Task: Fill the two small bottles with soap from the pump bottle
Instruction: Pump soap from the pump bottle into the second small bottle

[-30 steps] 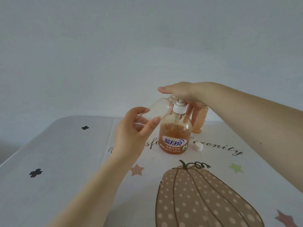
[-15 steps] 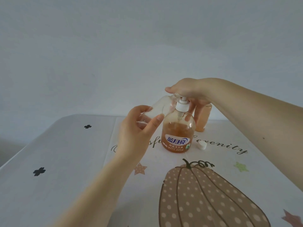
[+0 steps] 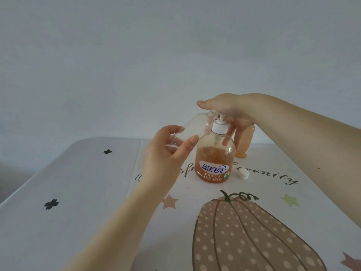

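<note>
Head view: my right hand (image 3: pixel 224 108) lies flat, fingers straight, palm pressing on the white pump head of the clear round pump bottle of orange soap (image 3: pixel 214 159), which stands upright on the white table with the pumpkin print (image 3: pixel 82 192). My left hand (image 3: pixel 168 153) grips the clear, empty-looking small plastic bottle (image 3: pixel 192 128), tilted, its mouth up against the spout under my right palm; I cannot tell whether the spout sits inside. To do this well, I judge I should hold the mouth snug on the spout and press slowly, so no soap runs down outside. A second small bottle, orange with soap (image 3: pixel 244 143), stands just behind the pump bottle; a small white cap (image 3: pixel 243 174) lies beside it.
</note>
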